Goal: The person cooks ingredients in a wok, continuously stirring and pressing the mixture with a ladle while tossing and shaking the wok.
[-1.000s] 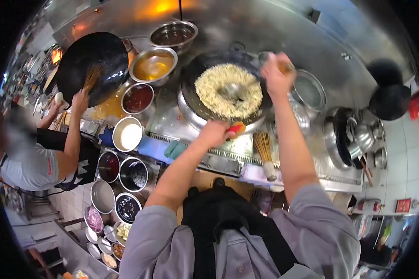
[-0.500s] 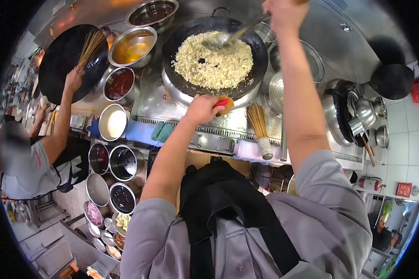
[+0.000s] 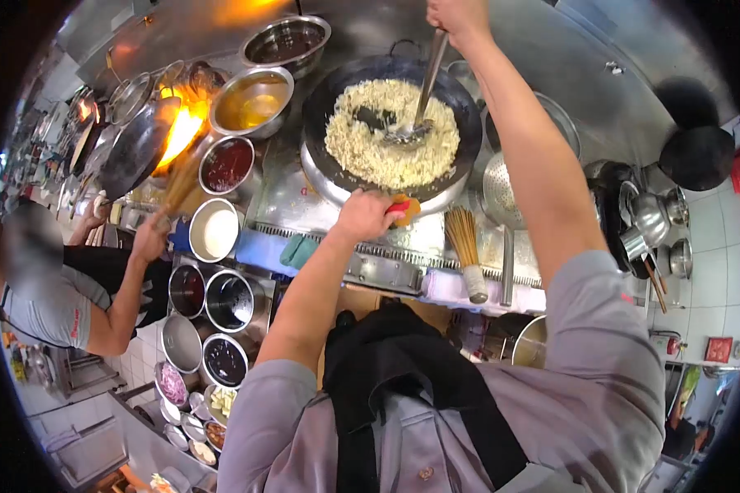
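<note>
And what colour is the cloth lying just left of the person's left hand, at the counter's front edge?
Green, seen in the head view.

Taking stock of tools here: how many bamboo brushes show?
2: a bamboo brush at the near edge of the counter, another brush in a co-worker's hand. Clutter may hide more.

A shiny metal wall [image 3: 543, 62] curves behind a long steel stove counter [image 3: 275, 187], bent by the wide, round-edged view. An orange glow [image 3: 245, 8] spreads over the wall's top left, and a bright flame [image 3: 185, 131] burns yellow at left. At right is a white tiled wall [image 3: 709, 259] with visible grout lines, above a pale ledge [image 3: 703, 360] holding a red square object [image 3: 719, 349]. Light tiles cover the floor [image 3: 145, 349] at lower left.
</note>
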{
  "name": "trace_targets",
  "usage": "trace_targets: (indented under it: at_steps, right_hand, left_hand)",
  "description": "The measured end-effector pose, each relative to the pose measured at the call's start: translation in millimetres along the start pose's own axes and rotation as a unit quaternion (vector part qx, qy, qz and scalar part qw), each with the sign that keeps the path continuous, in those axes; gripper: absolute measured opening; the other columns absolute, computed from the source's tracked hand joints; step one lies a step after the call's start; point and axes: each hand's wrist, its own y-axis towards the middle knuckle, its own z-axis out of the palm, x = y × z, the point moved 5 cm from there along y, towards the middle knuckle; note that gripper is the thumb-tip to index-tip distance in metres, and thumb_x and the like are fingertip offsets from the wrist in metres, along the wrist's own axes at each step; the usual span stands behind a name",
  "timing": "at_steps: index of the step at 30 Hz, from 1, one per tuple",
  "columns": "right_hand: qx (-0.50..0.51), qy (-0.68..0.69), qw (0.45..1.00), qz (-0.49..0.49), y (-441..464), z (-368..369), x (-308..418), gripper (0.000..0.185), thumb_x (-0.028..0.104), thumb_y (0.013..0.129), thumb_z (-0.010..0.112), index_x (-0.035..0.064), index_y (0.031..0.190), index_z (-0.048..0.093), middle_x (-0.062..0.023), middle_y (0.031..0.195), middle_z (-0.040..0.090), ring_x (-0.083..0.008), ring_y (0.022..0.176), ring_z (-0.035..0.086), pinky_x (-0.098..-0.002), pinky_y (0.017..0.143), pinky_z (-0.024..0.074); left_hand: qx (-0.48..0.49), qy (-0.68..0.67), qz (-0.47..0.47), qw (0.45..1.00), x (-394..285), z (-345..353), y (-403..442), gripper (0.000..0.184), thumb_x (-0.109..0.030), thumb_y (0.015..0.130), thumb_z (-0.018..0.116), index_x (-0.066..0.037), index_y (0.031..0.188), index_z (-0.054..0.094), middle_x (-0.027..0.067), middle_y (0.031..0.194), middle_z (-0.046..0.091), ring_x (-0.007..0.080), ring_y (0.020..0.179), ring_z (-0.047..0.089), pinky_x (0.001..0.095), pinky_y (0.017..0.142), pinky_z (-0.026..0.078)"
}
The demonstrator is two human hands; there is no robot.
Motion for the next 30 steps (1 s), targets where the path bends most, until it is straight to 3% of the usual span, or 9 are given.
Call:
trace_targets:
  at_steps: [6,8,10,12,13,16,18,22,30]
  right_hand:
    - [-0.002,0.027,0.985,-0.173,-4.7,5.1,-29.4,0.029,0.016,0.095,0.057,0.0126,0.069,0.044,0.0031,0.052,0.041,-0.0108,0.04,0.037,-0.0302,0.039,0.0306]
    - [0.057,0.065,0.996,0.036,2.7,19.6,-20.8,0.029,0.016,0.095,0.057,0.0127,0.07,0.044,0.0029,0.053,0.042,-0.0104,0.04,0.037,-0.0293,0.039,0.0303]
    - [0.032,0.037,0.999,0.021,20.8,7.0,-32.4,0.027,0.018,0.095,0.058,0.0122,0.073,0.043,0.002,0.055,0.043,-0.0113,0.041,0.039,-0.0283,0.039,0.0307]
    - [0.177,0.29,0.938,-0.069,40.1,-0.1,-77.8,0.029,0.029,0.094,0.06,0.012,0.077,0.044,0.0009,0.059,0.045,-0.0133,0.044,0.043,-0.0286,0.04,0.0327]
    - [0.028,0.197,0.976,-0.091,-3.1,1.5,-55.1,0.03,0.006,0.093,0.057,0.0088,0.065,0.044,-0.0019,0.054,0.048,-0.0119,0.044,0.046,-0.029,0.044,0.0383]
    - [0.081,0.027,0.996,-0.018,5.7,-26.5,-42.2,0.03,0.009,0.093,0.056,0.0106,0.066,0.045,0.0007,0.052,0.044,-0.0111,0.042,0.043,-0.0282,0.044,0.0376]
    - [0.198,0.174,0.964,0.031,35.7,-79.2,-29.2,0.029,0.014,0.094,0.057,0.0114,0.067,0.045,0.003,0.051,0.041,-0.0101,0.04,0.04,-0.0265,0.043,0.0355]
    - [-0.019,0.11,0.99,-0.09,-103.8,-40.9,-8.0,0.03,0.004,0.093,0.059,0.012,0.07,0.041,0.0022,0.051,0.037,-0.0086,0.04,0.031,-0.0275,0.04,0.0267]
    - [-0.035,-0.047,0.963,-0.265,-173.5,-9.5,-9.4,0.027,0.006,0.091,0.061,0.0087,0.071,0.043,0.0002,0.054,0.048,-0.0099,0.045,0.047,-0.0269,0.045,0.0411]
  left_hand:
    - [0.003,0.001,-0.002,1.0,-0.6,-3.6,1.8,0.047,-0.053,0.089,0.057,-0.007,0.093,0.069,0.0124,0.079,0.066,0.0313,0.075,0.064,0.0421,0.074,0.046]
    - [0.01,0.002,-0.004,1.0,-0.9,-1.9,-5.6,0.048,-0.054,0.089,0.057,-0.007,0.093,0.069,0.0124,0.079,0.066,0.0312,0.075,0.064,0.042,0.074,0.046]
    - [0.013,0.002,-0.017,1.0,2.9,0.2,-1.6,0.049,-0.055,0.088,0.057,-0.008,0.093,0.07,0.0123,0.08,0.067,0.0305,0.078,0.064,0.0417,0.075,0.046]
    - [0.0,-0.007,-0.016,1.0,2.2,1.3,-1.7,0.049,-0.055,0.087,0.058,-0.009,0.094,0.07,0.0123,0.08,0.067,0.0303,0.08,0.065,0.0416,0.075,0.047]
    - [0.026,0.0,-0.024,0.999,2.9,3.2,-1.2,0.048,-0.055,0.087,0.058,-0.009,0.095,0.07,0.0123,0.08,0.067,0.0304,0.08,0.065,0.0417,0.075,0.047]
    - [0.028,0.011,-0.018,0.999,8.2,9.5,0.9,0.046,-0.053,0.088,0.059,-0.009,0.098,0.071,0.0127,0.083,0.068,0.0307,0.08,0.065,0.0427,0.074,0.046]
    - [-0.001,-0.037,-0.014,0.999,8.2,5.9,0.8,0.046,-0.053,0.087,0.059,-0.009,0.094,0.071,0.0128,0.082,0.068,0.0319,0.079,0.065,0.0438,0.074,0.047]
    - [0.042,-0.028,-0.017,0.999,10.5,1.4,2.2,0.046,-0.054,0.087,0.059,-0.009,0.089,0.072,0.0127,0.08,0.068,0.0326,0.078,0.064,0.0443,0.075,0.047]
    - [0.009,-0.03,-0.018,0.999,8.9,1.3,-2.6,0.044,-0.054,0.087,0.059,-0.012,0.084,0.07,0.0118,0.078,0.067,0.0323,0.08,0.065,0.0426,0.075,0.046]
